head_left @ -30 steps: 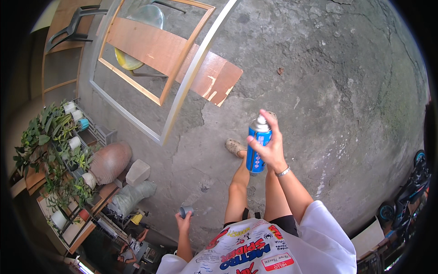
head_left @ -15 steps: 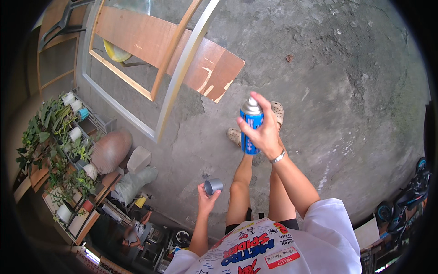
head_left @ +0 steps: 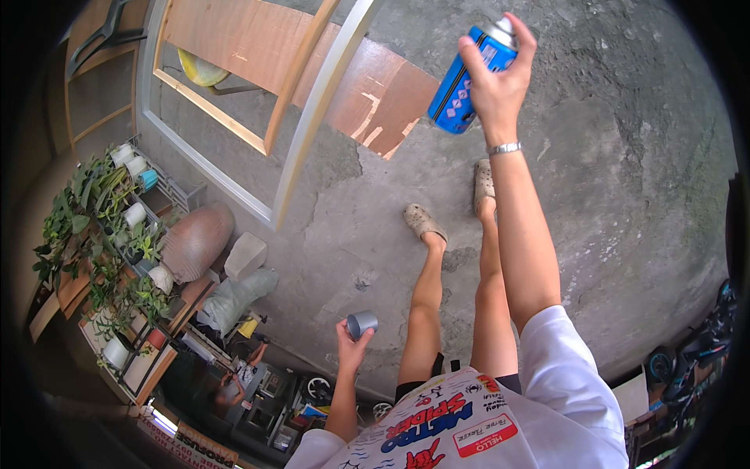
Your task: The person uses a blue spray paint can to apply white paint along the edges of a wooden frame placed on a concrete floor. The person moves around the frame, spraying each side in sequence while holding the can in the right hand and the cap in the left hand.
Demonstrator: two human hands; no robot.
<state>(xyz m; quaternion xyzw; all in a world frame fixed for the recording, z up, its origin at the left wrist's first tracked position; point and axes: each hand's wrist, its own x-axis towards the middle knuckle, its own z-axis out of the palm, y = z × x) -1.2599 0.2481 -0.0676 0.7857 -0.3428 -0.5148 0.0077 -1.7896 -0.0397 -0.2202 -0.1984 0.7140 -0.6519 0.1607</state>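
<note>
A blue spray can (head_left: 455, 91) with a silver top and white nozzle is raised out in front of me, tilted with its top to the upper right. My right hand (head_left: 498, 90) wraps around it, one finger on or close to the nozzle. Low and to the left, my left hand (head_left: 349, 341) is closed on a small grey cap (head_left: 362, 323), whose hollow end shows. Beyond the can, to its left, lies a long brown plywood board (head_left: 375, 94), its near end patchy and peeling.
A pale frame (head_left: 312, 133) and a wooden frame (head_left: 285, 94) stand around the board. Potted plants (head_left: 98, 203), a large ribbed clay jar (head_left: 198, 242) and a stone block (head_left: 244, 255) line the left. Another person (head_left: 234, 387) is at lower left; a motorbike (head_left: 695, 344) at lower right.
My right hand has lifted the spray can up, outward and to the right, tilting it. The left hand with the cap has stayed nearly in place. My feet have shifted.
</note>
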